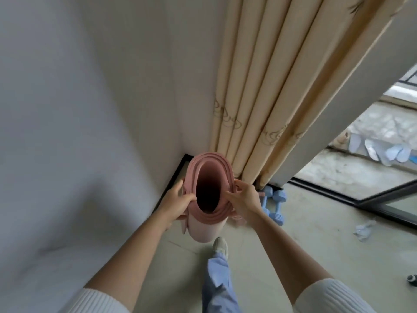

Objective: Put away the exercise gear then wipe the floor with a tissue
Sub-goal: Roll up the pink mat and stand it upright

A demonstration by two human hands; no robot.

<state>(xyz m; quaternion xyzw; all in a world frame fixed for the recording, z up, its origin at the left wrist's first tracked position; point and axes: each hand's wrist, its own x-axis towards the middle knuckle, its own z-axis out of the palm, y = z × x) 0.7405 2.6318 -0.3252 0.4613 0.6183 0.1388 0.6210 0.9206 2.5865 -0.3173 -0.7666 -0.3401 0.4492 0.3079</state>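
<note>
Yoga mat [204, 224], pink, rolled into a loose tube and stood upright on end in the room corner, seen from above down its open core. Left hand [174, 201] grips the tube's left rim, thumb hooked over the top edge and fingers wrapped around the outside. Right hand [244, 198] grips the right rim the same way, index finger laid along the inner lip. A pink strap [184, 224] hangs down the mat's left side. Mat sits between the white wall [79, 109] on the left and the beige pleated curtain [266, 98] on the right, close to both; contact with either cannot be judged. Two light blue dumbbells [274, 205] lie on the floor [304, 233] just right of the mat, at the curtain's foot. Crumpled tissue [364, 229] lies on the floor well apart to the right, near the sliding door track [338, 197]. One white shoe [221, 243] and a pale blue trouser leg [218, 283] visible just below the mat.
</note>
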